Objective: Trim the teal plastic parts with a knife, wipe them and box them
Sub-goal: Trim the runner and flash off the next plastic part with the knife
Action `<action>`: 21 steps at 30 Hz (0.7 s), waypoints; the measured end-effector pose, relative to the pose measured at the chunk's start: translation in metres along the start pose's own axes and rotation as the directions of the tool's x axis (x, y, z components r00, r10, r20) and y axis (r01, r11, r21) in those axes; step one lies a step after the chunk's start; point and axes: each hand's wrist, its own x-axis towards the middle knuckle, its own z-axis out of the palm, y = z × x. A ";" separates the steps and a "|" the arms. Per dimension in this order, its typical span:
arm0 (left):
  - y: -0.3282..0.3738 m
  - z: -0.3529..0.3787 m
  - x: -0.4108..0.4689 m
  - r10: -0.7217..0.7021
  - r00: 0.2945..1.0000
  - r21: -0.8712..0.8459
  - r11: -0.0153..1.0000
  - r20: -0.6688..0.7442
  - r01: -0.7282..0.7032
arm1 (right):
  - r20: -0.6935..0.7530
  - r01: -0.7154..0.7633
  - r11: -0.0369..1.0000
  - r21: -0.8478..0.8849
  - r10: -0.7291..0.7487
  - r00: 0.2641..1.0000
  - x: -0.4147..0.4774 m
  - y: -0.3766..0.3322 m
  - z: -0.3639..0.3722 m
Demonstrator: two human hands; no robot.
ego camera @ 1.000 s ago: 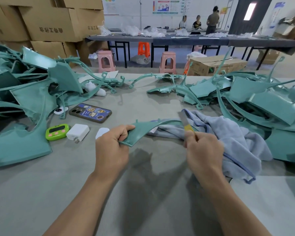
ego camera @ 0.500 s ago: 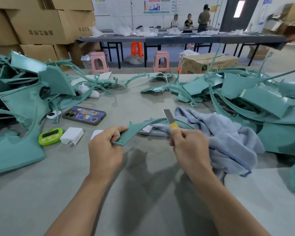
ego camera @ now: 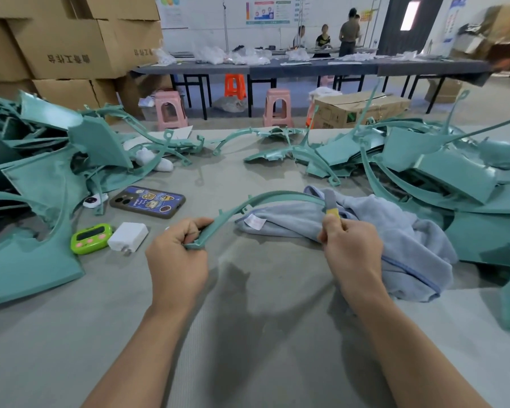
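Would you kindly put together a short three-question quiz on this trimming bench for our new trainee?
1. Multiple choice: what does the right hand hold? A) the knife B) a brush C) nothing.
2. True or false: the left hand grips the curved teal strip at its middle.
3. Short answer: what lies right beside the green timer, on the side nearer the hands?

Key:
1. A.
2. False: it grips the strip at its near end.
3. The white charger.
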 end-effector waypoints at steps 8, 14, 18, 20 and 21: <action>0.006 -0.002 -0.003 0.122 0.991 -0.067 0.991 0.050 -0.119 | 0.190 0.074 0.958 0.277 -0.130 0.973 -0.009 -0.002 0.000; 0.001 -0.003 -0.003 0.108 0.992 -0.097 0.990 0.065 -0.102 | 0.229 0.207 0.961 -0.181 -0.164 0.960 -0.011 0.002 0.005; -0.003 -0.004 -0.001 0.061 0.998 -0.051 0.997 0.019 -0.060 | 0.101 0.146 0.836 -0.529 -0.109 0.989 0.008 0.010 -0.015; -0.002 -0.004 0.000 0.067 0.997 -0.070 0.995 0.023 -0.065 | 0.096 0.158 0.906 -0.393 -0.131 0.987 0.008 0.010 -0.014; -0.001 -0.003 0.000 0.081 0.996 -0.087 0.993 0.030 -0.078 | 0.121 0.198 0.927 -0.318 -0.168 0.978 0.004 0.007 -0.009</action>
